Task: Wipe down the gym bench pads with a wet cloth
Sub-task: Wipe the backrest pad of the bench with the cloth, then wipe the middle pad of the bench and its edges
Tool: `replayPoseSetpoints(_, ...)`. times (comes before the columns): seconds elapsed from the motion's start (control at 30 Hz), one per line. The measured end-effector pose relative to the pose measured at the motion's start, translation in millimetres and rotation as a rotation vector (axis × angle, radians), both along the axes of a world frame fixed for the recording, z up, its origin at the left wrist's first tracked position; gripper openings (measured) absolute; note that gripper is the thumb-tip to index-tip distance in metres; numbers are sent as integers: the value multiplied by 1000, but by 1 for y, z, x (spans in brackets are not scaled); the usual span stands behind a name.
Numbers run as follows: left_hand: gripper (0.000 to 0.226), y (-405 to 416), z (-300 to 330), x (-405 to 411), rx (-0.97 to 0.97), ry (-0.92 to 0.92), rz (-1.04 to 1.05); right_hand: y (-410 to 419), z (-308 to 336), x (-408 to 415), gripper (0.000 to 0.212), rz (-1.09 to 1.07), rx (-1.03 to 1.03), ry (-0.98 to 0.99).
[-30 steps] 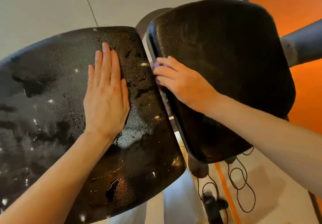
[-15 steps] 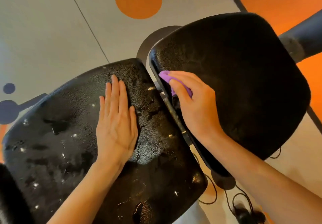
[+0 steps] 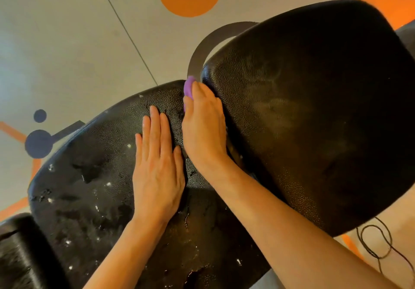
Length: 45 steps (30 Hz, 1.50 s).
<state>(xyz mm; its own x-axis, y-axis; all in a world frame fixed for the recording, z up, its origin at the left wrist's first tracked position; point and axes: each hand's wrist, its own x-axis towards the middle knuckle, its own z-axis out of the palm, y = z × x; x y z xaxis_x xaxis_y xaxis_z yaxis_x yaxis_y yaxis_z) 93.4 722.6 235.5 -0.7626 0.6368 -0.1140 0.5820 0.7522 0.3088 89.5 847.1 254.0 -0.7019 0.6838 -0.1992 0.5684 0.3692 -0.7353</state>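
Purple cloth (image 3: 189, 87) pinched under right hand (image 3: 205, 127) between pads; left hand (image 3: 158, 165) flat, spread on worn pad (image 3: 89, 187).

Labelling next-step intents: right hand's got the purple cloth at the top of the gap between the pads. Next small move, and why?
Probably draw the purple cloth back down the gap. The right hand holds it at the far end, between the cracked wet pad and the upright pad, while the left hand lies flat, bracing.

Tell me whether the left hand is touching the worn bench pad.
Touching. The head view shows the left hand lying flat, fingers straight, palm down on the worn bench pad, with no gap visible.
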Motion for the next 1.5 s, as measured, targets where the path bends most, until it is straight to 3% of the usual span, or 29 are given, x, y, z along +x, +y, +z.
replayPoseSetpoints(0.1, 61, 1, 0, 0, -21, 15, -8, 0, -9, 3, 50, 95, 130, -61)
replayPoseSetpoints(0.3, 59, 3, 4, 1, -10, -19, 8, -15, 17, 137, 62, 184, -22, -376)
replayPoseSetpoints(0.4, 59, 3, 4, 1, -12, -29, 20, -8, 20, 94, 60, 181, -62, -343)
replayPoseSetpoints(0.5, 64, 1, 4, 0, -24, -47, -10, 3, 11, 9, 43, 87, -38, -251)
replayPoseSetpoints(0.57, 65, 1, 5, -1, -29, -53, -12, 4, 4, 0, 46, 99, 2, -274)
replayPoseSetpoints(0.67, 60, 2, 6, -2, -29, -56, 9, -9, 6, 80, 60, 194, -4, -311)
replayPoseSetpoints(0.8, 60, 3, 7, -1, -8, -75, 2, -32, 19, 184, 79, 87, -56, -514)
replayPoseSetpoints(1.03, 61, -4, 6, -4, 5, -76, -51, -17, 5, 33, 45, -21, 56, -331)
replayPoseSetpoints(1.13, 60, -15, 9, -2, 9, -80, -119, -35, 1, 101, 50, -11, 69, -356)
replayPoseSetpoints(1.27, 61, -33, 14, 5, 18, -114, -173, -57, 11, 199, 49, -128, 43, -549)
replayPoseSetpoints(1.37, 62, -40, 13, 8, 8, -114, -194, -51, 15, 162, 39, -184, 17, -558)
replayPoseSetpoints(1.5, 62, -40, 8, 10, 6, -121, -181, -35, 9, 74, 34, -177, 55, -397)
